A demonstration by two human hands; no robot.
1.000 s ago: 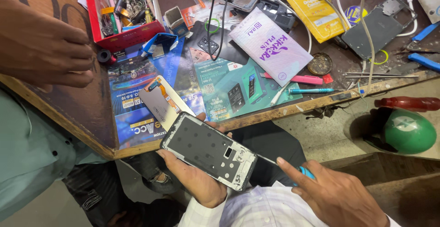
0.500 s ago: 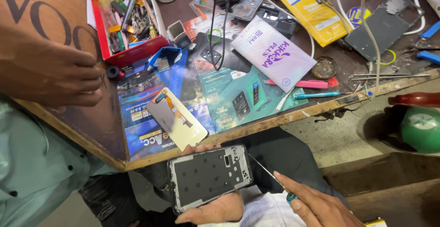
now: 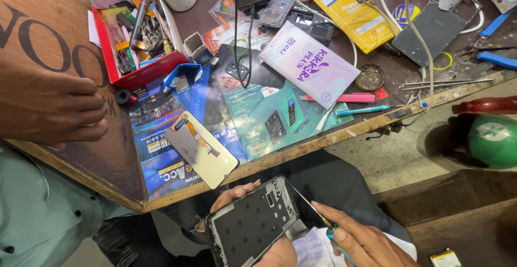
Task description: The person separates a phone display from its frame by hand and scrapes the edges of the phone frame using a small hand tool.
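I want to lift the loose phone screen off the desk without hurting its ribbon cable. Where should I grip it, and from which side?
Take the phone screen by its two long bare edges near the lower end, coming from the desk edge. It lies flat, back up, and the orange ribbon cable runs down its upper half, so that end is probably best left untouched. The lower corner nearly reaches the desk edge, giving fingers room.

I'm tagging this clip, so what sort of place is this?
Most likely a phone repair bench. The left hand holds an opened phone frame, the right hand works a thin screwdriver, and a red tray of tools sits beside a loose phone screen.
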